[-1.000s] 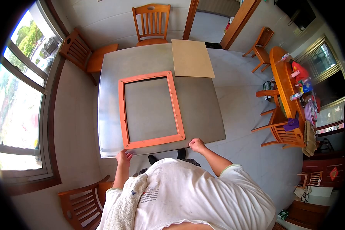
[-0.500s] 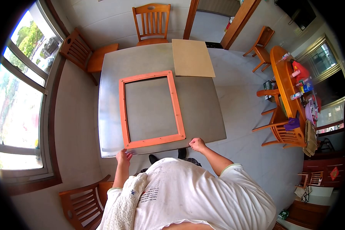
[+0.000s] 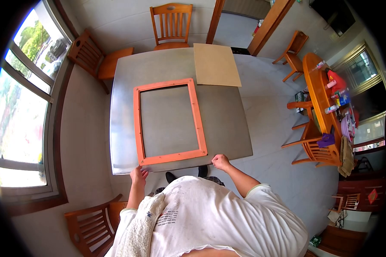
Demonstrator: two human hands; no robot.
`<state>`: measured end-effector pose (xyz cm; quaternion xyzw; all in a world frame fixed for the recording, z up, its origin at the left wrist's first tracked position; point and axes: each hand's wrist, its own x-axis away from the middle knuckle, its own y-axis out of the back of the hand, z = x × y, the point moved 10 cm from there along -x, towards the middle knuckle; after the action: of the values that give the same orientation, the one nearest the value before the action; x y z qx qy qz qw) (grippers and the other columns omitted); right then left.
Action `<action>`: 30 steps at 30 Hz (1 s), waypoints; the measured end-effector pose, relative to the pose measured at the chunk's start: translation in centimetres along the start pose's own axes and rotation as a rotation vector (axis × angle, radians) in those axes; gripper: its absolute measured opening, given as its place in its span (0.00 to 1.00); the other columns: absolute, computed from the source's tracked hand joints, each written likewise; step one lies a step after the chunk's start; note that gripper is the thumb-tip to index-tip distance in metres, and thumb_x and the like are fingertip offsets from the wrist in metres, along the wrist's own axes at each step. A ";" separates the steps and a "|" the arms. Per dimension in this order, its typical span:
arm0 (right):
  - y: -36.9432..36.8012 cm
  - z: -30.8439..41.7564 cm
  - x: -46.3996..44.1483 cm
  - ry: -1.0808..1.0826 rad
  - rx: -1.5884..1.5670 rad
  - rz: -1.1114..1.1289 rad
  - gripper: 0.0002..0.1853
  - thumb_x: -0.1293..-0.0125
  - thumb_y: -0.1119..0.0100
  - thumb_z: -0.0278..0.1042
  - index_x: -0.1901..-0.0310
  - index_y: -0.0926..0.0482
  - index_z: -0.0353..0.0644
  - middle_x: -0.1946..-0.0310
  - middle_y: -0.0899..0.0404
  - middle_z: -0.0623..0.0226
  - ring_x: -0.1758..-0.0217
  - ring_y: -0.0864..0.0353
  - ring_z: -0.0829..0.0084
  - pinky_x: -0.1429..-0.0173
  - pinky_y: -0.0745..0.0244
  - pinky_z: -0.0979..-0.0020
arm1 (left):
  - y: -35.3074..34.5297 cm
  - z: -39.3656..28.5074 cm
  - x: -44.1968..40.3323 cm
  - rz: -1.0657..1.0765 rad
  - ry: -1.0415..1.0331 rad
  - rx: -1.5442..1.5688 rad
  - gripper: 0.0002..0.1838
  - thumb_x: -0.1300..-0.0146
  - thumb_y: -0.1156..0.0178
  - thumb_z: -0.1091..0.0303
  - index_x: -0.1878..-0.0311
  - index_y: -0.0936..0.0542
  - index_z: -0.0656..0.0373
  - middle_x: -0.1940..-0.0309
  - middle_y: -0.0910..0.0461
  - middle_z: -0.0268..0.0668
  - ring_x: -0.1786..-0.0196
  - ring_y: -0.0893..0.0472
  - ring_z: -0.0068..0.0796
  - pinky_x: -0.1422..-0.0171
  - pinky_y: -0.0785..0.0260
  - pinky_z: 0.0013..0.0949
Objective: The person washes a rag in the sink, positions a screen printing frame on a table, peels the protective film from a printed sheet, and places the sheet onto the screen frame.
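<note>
An orange-red rectangular frame [image 3: 138, 124] lies flat on the grey table [image 3: 227, 124], its opening showing the grey surface. My left hand [image 3: 138, 174] is at the table's near edge, just below the frame's near left corner, with its fingers curled; whether anything is between them is too small to tell. At the near edge right of the frame's near right corner is my right hand [image 3: 220, 162], its fingers closed around something I cannot make out, if anything. A tan board [image 3: 217, 65] rests on the far right part of the table, partly past its edge.
Wooden chairs stand behind the table [image 3: 171, 25], at its far left [image 3: 94, 55] and at the lower left [image 3: 94, 222]. An orange side table [image 3: 315, 90] on the right holds bottles and bags. A window [image 3: 21, 120] fills the left wall.
</note>
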<state>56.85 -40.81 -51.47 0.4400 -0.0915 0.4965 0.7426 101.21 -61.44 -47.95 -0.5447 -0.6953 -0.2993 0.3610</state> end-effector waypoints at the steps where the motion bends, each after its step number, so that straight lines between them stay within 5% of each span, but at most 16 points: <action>1: -0.1 0.0 -0.2 0.031 0.018 -0.011 0.07 0.49 0.41 0.35 0.74 0.18 0.42 0.78 0.18 0.63 0.74 0.18 0.69 0.63 0.24 0.68 | 0.1 0.1 -0.1 -0.005 0.005 0.008 0.19 0.44 0.42 0.68 0.50 0.31 0.64 0.58 0.31 0.43 0.64 0.24 0.36 0.66 0.23 0.34; 4: -0.4 -0.4 -0.4 0.024 -0.081 0.015 0.05 0.45 0.48 0.26 0.74 0.23 0.38 0.81 0.23 0.66 0.80 0.25 0.76 0.76 0.27 0.72 | 0.2 0.2 -0.3 -0.013 0.007 0.021 0.18 0.44 0.41 0.69 0.52 0.29 0.64 0.61 0.29 0.42 0.67 0.24 0.34 0.68 0.24 0.33; 10: -0.3 -0.2 0.6 -0.101 -0.190 0.066 0.06 0.46 0.51 0.25 0.76 0.24 0.38 0.81 0.24 0.66 0.81 0.26 0.74 0.77 0.28 0.71 | 0.2 0.3 0.0 -0.038 0.027 0.027 0.17 0.44 0.42 0.70 0.52 0.29 0.64 0.62 0.28 0.43 0.67 0.24 0.35 0.68 0.24 0.33; 13: -0.4 -0.5 -0.2 -0.036 0.004 0.065 0.08 0.48 0.48 0.33 0.74 0.19 0.42 0.79 0.20 0.62 0.75 0.20 0.68 0.67 0.26 0.68 | 0.2 0.3 0.1 -0.053 0.015 0.017 0.17 0.44 0.42 0.70 0.52 0.29 0.64 0.62 0.28 0.43 0.66 0.24 0.36 0.67 0.24 0.35; 28: -0.3 0.4 0.9 -0.067 -0.334 0.100 0.06 0.49 0.50 0.28 0.77 0.25 0.38 0.82 0.25 0.65 0.80 0.26 0.73 0.76 0.29 0.70 | 0.3 0.5 0.2 -0.053 0.030 0.027 0.17 0.45 0.42 0.71 0.51 0.29 0.64 0.63 0.28 0.43 0.65 0.24 0.37 0.66 0.24 0.36; 30: 0.0 0.5 0.8 -0.008 -0.162 0.055 0.06 0.49 0.50 0.28 0.78 0.24 0.38 0.82 0.24 0.65 0.79 0.25 0.74 0.74 0.28 0.70 | 0.2 0.5 0.3 -0.048 0.026 0.026 0.17 0.45 0.42 0.71 0.51 0.30 0.64 0.62 0.28 0.43 0.65 0.24 0.37 0.66 0.25 0.36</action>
<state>57.38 -40.71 -50.73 0.3777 -0.1466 0.5058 0.7616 101.32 -60.84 -47.99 -0.5193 -0.7070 -0.3062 0.3698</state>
